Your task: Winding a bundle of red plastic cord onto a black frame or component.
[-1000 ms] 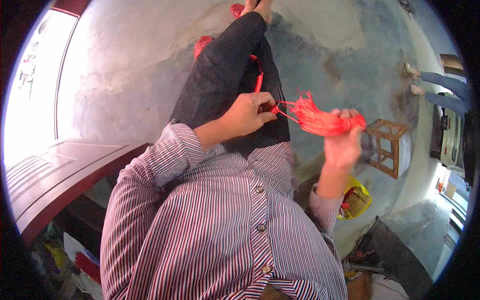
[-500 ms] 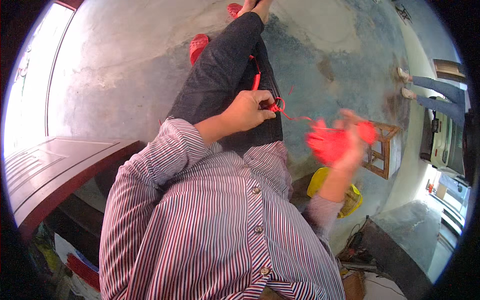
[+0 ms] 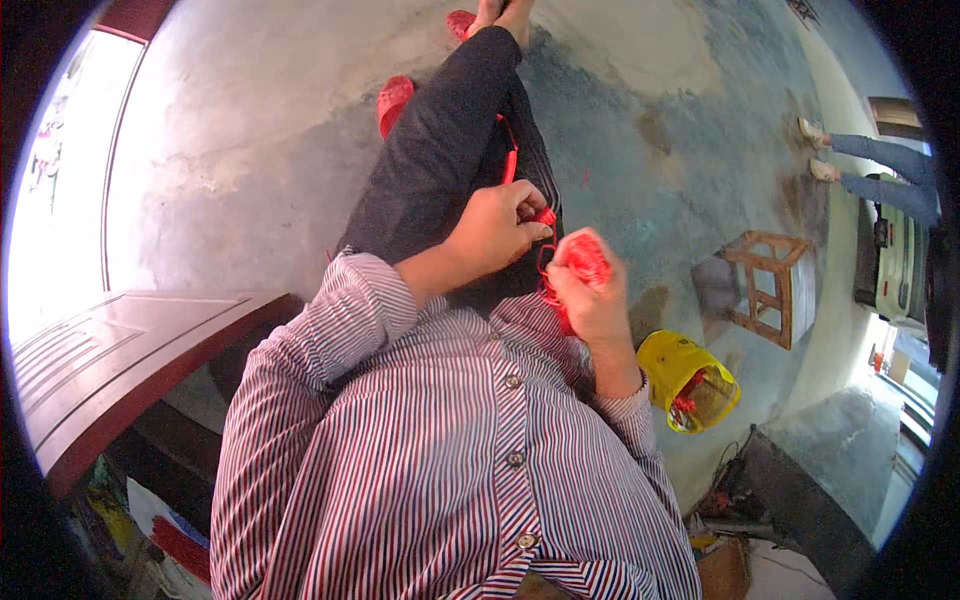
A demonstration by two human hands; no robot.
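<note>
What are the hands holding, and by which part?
The right hand grips a red string bundle around its middle; the left hand pinches a red knotted piece, exact spot hidden.

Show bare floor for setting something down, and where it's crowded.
Bare grey concrete floor shows between the black-trousered legs and the brown wooden frame, barring a red scrap, and left of the legs toward the bright doorway. Crowded: around the left hand and right hand holding red cord, and beside the striped right sleeve by the yellow container.
</note>
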